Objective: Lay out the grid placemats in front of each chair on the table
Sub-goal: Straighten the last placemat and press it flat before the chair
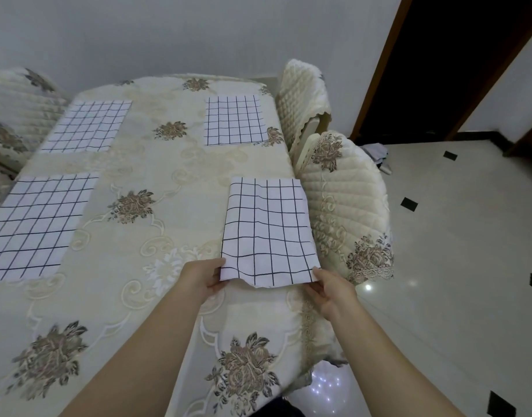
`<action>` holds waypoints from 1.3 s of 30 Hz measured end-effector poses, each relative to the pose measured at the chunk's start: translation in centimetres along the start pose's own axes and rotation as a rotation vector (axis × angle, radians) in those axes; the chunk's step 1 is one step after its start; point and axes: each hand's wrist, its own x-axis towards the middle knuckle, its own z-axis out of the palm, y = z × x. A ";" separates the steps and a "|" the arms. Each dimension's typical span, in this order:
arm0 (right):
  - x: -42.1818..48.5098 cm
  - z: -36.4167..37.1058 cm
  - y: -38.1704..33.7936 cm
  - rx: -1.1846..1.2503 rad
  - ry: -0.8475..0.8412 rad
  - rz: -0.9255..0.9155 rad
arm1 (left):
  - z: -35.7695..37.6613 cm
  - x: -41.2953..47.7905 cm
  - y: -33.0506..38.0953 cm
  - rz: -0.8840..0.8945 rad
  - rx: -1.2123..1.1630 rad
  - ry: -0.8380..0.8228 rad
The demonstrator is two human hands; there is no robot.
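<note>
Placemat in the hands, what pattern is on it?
The placemat is white with black grid lines, seen in the head view.

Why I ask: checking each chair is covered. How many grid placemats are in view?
4: far left placemat, near left placemat, far right placemat, and near right placemat, its near corners pinched by the left hand and right hand. Others may be hidden.
</note>
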 end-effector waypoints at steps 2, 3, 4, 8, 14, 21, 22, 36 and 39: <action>0.0 0.4 -0.1 0.016 -0.011 0.007 | -0.2 -0.2 0.6 0.011 -0.040 -0.020; -0.1 0.7 -0.3 0.023 -0.022 0.013 | -0.2 -0.3 1.0 0.016 -0.062 -0.030; -0.1 1.1 -0.6 0.028 -0.032 0.019 | -0.3 -0.5 1.4 0.022 -0.088 -0.039; -0.2 3.2 -2.4 0.069 -0.075 0.022 | -0.6 -1.0 3.7 0.062 -0.122 -0.030; -0.5 7.7 -7.1 0.070 -0.167 -0.067 | -0.5 -1.5 8.3 0.137 -0.180 -0.020; -1.6 13.5 -13.5 0.052 -0.237 -0.180 | 0.9 -2.4 15.6 0.281 -0.230 -0.025; -1.7 14.2 -14.3 0.052 -0.251 -0.188 | 1.1 -2.4 16.6 0.299 -0.241 -0.026; -2.2 25.0 -24.3 0.004 -0.358 -0.366 | 4.4 -1.6 31.0 0.458 -0.237 -0.051; -2.7 27.1 -26.7 -0.001 -0.390 -0.432 | 4.9 -1.7 33.9 0.524 -0.243 -0.059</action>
